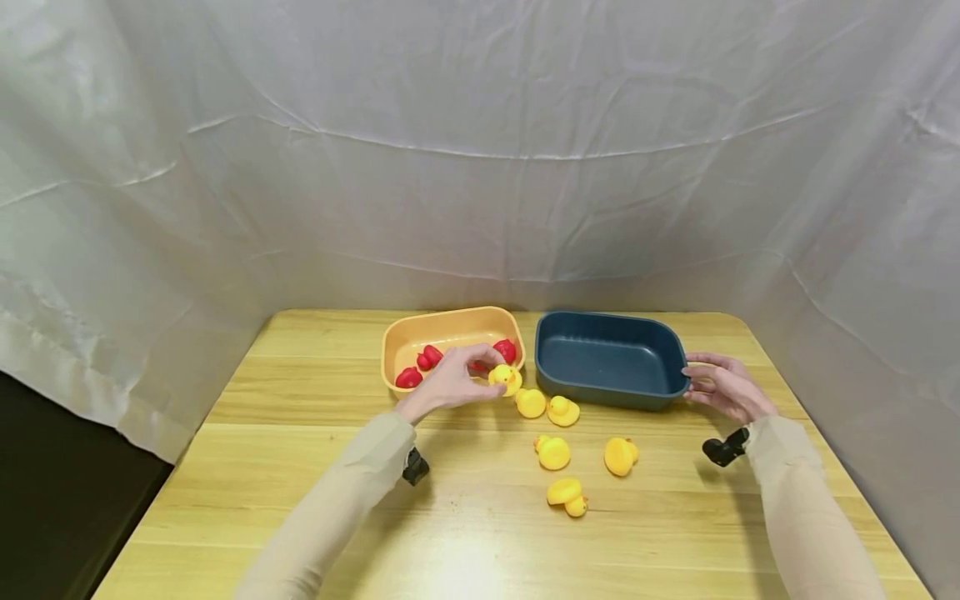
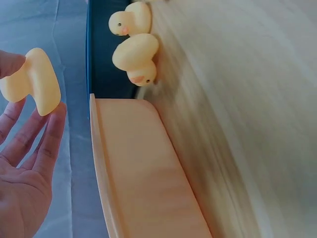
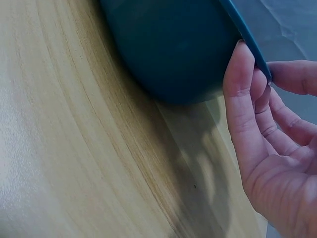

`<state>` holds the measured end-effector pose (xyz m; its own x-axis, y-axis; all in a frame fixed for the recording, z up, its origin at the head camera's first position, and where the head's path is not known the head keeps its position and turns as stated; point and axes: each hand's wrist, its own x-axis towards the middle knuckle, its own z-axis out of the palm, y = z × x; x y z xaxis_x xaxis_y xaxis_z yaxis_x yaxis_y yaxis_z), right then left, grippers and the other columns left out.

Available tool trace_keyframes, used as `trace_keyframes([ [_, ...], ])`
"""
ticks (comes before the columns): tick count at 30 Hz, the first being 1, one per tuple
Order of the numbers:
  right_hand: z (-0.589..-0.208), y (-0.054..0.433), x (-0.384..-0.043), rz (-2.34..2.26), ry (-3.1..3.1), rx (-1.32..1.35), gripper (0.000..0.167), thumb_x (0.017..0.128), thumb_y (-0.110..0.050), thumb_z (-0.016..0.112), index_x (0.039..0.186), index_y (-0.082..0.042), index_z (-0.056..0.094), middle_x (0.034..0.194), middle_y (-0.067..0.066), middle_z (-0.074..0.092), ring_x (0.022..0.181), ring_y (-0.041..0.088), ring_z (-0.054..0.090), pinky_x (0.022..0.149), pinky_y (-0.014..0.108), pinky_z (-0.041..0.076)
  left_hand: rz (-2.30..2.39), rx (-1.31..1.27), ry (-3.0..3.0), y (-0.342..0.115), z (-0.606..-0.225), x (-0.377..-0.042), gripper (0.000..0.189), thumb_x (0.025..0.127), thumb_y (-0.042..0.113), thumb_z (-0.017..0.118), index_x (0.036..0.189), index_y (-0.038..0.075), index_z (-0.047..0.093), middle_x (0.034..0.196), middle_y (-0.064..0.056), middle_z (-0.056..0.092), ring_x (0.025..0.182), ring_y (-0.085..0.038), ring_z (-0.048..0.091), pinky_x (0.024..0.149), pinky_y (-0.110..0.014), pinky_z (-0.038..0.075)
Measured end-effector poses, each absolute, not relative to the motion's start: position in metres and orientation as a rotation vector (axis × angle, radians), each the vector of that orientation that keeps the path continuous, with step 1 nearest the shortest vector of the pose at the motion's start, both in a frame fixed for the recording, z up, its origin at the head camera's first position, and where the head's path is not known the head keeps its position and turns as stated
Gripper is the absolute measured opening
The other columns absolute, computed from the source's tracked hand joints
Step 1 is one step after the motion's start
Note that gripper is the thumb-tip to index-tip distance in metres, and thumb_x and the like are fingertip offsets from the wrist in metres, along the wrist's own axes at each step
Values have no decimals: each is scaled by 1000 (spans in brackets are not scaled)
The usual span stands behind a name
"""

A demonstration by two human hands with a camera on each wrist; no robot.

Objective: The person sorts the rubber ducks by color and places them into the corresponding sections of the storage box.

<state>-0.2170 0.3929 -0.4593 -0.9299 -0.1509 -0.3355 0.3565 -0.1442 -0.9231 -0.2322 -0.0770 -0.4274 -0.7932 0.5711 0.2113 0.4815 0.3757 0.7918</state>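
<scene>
My left hand (image 1: 459,379) pinches a yellow rubber duck (image 1: 507,380) between thumb and fingers, above the near right edge of an orange bin (image 1: 450,323). In the left wrist view, the same duck (image 2: 42,82) is held clear of the bin's side. Several small red toys (image 1: 408,377) lie inside the orange bin, partly covered by the hand. At the right end of a dark blue bin (image 1: 607,358), my right hand (image 1: 726,387) grips the rim. The right wrist view has thumb and fingers on both sides of that rim (image 3: 250,42).
Two yellow ducks (image 1: 562,411) sit close to the near side of the blue bin. Three more ducks (image 1: 553,453) lie nearer on the wooden table (image 1: 300,467), some tipped over. A pale curtain (image 1: 480,208) hangs behind and beside the table.
</scene>
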Motion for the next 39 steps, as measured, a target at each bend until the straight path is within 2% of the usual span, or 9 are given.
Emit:
trace_keyframes([
  [9, -461, 393, -217, -2140, 1799, 219, 20, 102, -3, 54, 109, -20, 62, 87, 1, 69, 71, 16, 70, 70, 28, 63, 1430, 982, 2511, -53, -424, -246, 31, 83, 14, 79, 111, 6, 70, 108, -11, 74, 98, -19, 67, 96, -45, 59],
  [16, -460, 392, -217, -2132, 1805, 232, 20, 102, -3, 53, 108, -21, 62, 88, 0, 68, 72, 16, 71, 71, 28, 64, 1400, 952, 2527, -32, -423, -253, 33, 86, 18, 78, 115, 7, 70, 110, -8, 74, 101, -20, 65, 96, -39, 58],
  [23, -459, 392, -216, -2127, 1808, 229, 19, 101, -4, 54, 110, -19, 60, 88, 1, 69, 72, 15, 71, 71, 27, 64, 1462, 878, 2495, -16, -430, -259, 34, 88, 18, 78, 119, 7, 68, 114, -10, 72, 105, -23, 64, 100, -43, 57],
  [30, -459, 392, -216, -2127, 1807, 238, 18, 101, -4, 55, 111, -18, 59, 89, 2, 69, 72, 15, 71, 71, 28, 64, 1509, 891, 2478, -4, -436, -264, 33, 88, 17, 77, 118, 6, 69, 113, -10, 72, 106, -22, 64, 103, -40, 57],
  [36, -459, 392, -216, -2129, 1805, 244, 18, 101, -4, 55, 111, -19, 60, 88, 2, 68, 71, 15, 70, 70, 27, 64, 1495, 876, 2508, 7, -437, -266, 34, 87, 16, 78, 119, 6, 70, 113, -10, 72, 103, -22, 64, 100, -38, 58],
  [39, -459, 392, -216, -2135, 1794, 245, 19, 101, -4, 55, 111, -19, 60, 87, 2, 69, 71, 15, 70, 70, 28, 64, 1499, 895, 2519, 13, -439, -267, 33, 87, 14, 77, 118, 5, 69, 111, -10, 73, 99, -20, 65, 96, -33, 59],
])
